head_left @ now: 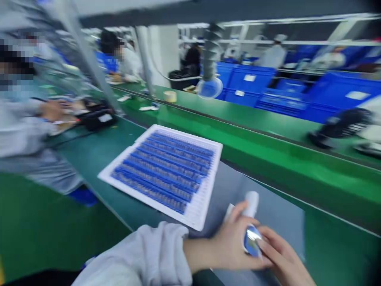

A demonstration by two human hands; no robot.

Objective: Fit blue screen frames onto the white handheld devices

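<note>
At lower right, the left hand [229, 246] grips a white cylinder [251, 203] steady while the right hand [282, 258] pinches its shiny blue end [251, 240], beside a blue-filled tray [202, 206].

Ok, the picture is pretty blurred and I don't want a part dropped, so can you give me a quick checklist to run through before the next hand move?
1. Left hand grips the white piece: ok.
2. Right hand touches the small blue part: ok.
3. Blue part fully seated on the white piece: cannot tell, too blurred.
4. White tray lies flat on the table, within its edge: ok.
5. Tray rows hold blue parts: ok; any gaps, cannot tell.
6. Co-worker's hand is apart from the tray: ok.
</note>
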